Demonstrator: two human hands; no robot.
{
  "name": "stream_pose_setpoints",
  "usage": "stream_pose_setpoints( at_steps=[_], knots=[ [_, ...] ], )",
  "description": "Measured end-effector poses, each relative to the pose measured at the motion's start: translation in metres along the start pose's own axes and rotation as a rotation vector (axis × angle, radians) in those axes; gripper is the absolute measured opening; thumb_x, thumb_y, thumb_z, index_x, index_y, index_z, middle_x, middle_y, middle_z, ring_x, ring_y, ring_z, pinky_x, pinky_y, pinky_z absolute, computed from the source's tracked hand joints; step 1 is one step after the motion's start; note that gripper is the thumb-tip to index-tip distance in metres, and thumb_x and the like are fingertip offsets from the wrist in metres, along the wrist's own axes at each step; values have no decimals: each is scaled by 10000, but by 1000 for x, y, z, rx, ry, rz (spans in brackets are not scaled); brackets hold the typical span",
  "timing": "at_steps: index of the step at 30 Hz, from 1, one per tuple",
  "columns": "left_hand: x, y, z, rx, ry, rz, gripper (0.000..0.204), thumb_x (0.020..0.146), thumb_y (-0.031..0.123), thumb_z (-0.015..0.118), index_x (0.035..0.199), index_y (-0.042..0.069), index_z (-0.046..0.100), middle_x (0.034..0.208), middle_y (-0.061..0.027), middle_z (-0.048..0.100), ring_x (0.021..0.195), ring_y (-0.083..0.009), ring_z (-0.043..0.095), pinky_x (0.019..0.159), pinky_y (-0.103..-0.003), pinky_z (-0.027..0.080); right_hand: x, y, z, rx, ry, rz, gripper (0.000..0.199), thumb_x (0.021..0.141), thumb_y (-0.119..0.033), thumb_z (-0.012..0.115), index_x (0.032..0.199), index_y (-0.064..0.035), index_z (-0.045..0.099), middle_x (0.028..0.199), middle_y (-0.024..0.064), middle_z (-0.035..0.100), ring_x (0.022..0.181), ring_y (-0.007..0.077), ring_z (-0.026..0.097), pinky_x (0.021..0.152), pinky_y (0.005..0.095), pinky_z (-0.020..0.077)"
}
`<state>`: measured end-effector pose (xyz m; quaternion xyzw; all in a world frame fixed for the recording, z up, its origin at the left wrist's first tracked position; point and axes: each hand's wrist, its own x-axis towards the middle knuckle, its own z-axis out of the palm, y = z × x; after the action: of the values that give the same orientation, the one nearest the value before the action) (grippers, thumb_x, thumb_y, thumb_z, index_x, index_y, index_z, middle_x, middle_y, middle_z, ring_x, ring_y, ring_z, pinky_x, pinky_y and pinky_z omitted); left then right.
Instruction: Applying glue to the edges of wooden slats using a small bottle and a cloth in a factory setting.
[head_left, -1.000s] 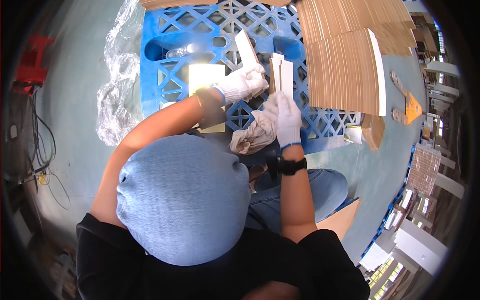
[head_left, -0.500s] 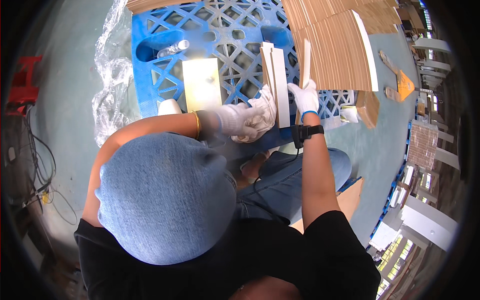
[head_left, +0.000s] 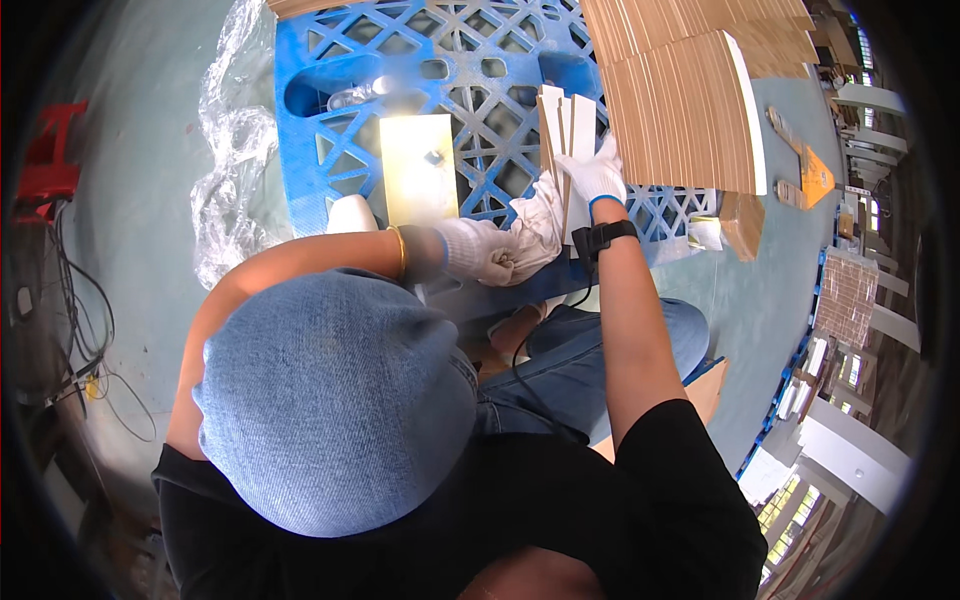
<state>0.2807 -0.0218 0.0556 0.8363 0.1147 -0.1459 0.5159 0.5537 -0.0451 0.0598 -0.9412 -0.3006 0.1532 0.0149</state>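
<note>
My left hand [head_left: 476, 250], in a white knit glove, has its fingers closed on a crumpled white cloth [head_left: 538, 228] at the near edge of the blue pallet. Several narrow white strips [head_left: 582, 122] with brown edges lie side by side just beyond the cloth. Over their right side is my right hand [head_left: 597, 175], also gloved, its thumb across a strip and its fingers around the right edge; part of the grip is hidden. A pale yellow rectangular board [head_left: 418, 175] with a small dark object on it lies left of the cloth.
The blue lattice pallet [head_left: 400, 45] carries tall stacks of brown-edged boards [head_left: 685, 115] at right and a clear bottle [head_left: 358, 93] in a recess. Crumpled clear plastic film [head_left: 235, 150] lies on the floor at left. A yellow pallet jack [head_left: 812, 172] stands at far right.
My right hand has moved slightly left, bringing the strip it held upright in beside the other strips. My left hand has closed on the cloth. The view has shifted slightly.
</note>
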Motion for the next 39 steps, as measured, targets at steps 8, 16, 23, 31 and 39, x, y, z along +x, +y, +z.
stream_pose_setpoints(
  at_steps=[8, 16, 23, 31, 39],
  knots=[
    [-3, -7, -1, -21, 37, 2, 497, 852, 471, 666, 1213, 129, 664, 1102, -187, 723, 1041, -345, 709, 886, -446, 553, 28, -74, -7, -533, 264, -603, 606, 795, -349, 729, 1354, -138, 627, 1461, 133, 570, 1364, 321, 485, 1063, 482, 389],
    [-7, -10, -9, -54, -56, -84, 624, 861, 527, 668, 1374, 173, 637, 1268, -217, 666, 1153, -383, 662, 972, -438, 521, 28, -59, 66, -1210, -98, -920, 319, 966, -197, 534, 1133, -166, 804, 1186, 67, 744, 1225, 272, 604, 1206, 650, 164],
    [-5, -19, 0, -74, -2, -46, 579, 876, 526, 669, 1311, 143, 670, 1196, -187, 708, 1111, -366, 677, 943, -424, 526, 30, -34, 72, -1096, -18, -907, 310, 953, -191, 539, 1100, -151, 809, 1158, 62, 718, 1220, 260, 593, 1245, 602, 95],
    [-4, -16, -2, -42, -29, -36, 543, 892, 509, 665, 1277, 125, 675, 1160, -184, 717, 1082, -366, 685, 914, -425, 527, 37, 6, 81, -869, 124, -951, 280, 954, -154, 527, 1133, -132, 741, 1112, 78, 703, 1191, 257, 609, 1246, 562, 170],
    [5, -18, 7, -39, -46, -49, 501, 896, 497, 662, 1232, 126, 659, 1098, -192, 722, 1028, -383, 691, 885, -454, 523, 32, 29, 79, -774, 148, -932, 420, 954, -128, 519, 1368, -123, 590, 1156, 114, 651, 1142, 295, 626, 1195, 555, 280]
  ],
)
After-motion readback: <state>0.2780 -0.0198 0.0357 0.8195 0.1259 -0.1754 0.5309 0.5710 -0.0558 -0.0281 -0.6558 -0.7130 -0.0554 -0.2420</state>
